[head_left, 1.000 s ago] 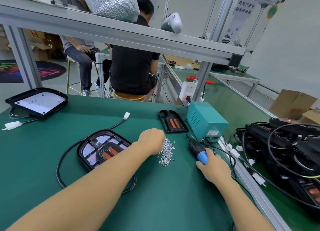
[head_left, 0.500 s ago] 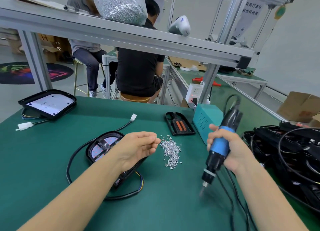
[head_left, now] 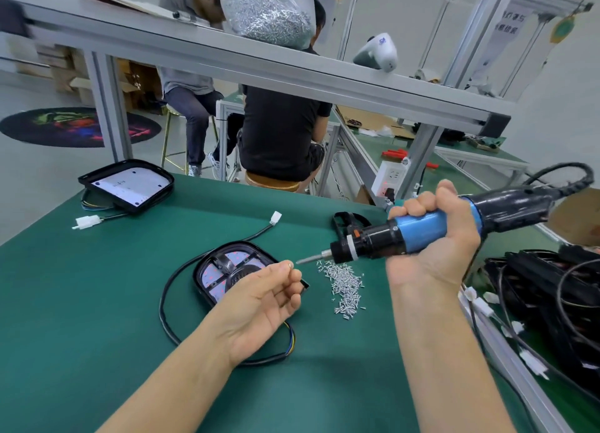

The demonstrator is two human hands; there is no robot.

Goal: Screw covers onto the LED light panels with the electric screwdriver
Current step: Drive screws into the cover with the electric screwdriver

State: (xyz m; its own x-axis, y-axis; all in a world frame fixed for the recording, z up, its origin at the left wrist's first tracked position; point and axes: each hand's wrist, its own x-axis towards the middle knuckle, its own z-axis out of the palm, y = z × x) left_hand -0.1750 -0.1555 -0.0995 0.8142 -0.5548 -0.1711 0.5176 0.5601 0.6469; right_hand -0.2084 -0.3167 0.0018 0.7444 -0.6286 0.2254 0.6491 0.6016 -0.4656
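Note:
My right hand (head_left: 435,238) grips the blue and black electric screwdriver (head_left: 409,229), held level with its bit pointing left. My left hand (head_left: 263,298) is palm up and pinches a small screw (head_left: 290,265) between thumb and forefinger, right at the bit's tip. Under the left hand lies an LED light panel (head_left: 227,267) with a black cover and a looped black cable on the green table (head_left: 97,302). A loose pile of silver screws (head_left: 344,285) lies just right of the panel. Another cover (head_left: 345,220) sits behind the screwdriver, partly hidden.
A second panel (head_left: 128,186) with a white face rests at the table's far left. A heap of black panels and cables (head_left: 552,296) fills the right side. An aluminium shelf rail (head_left: 292,72) carries a bag of screws (head_left: 266,10) overhead. Two people sit beyond the table.
My right hand picked the screwdriver up off the table, then tipped it from pointing down to level, bit toward the left. My left hand turned palm up and rose with a screw to the bit.

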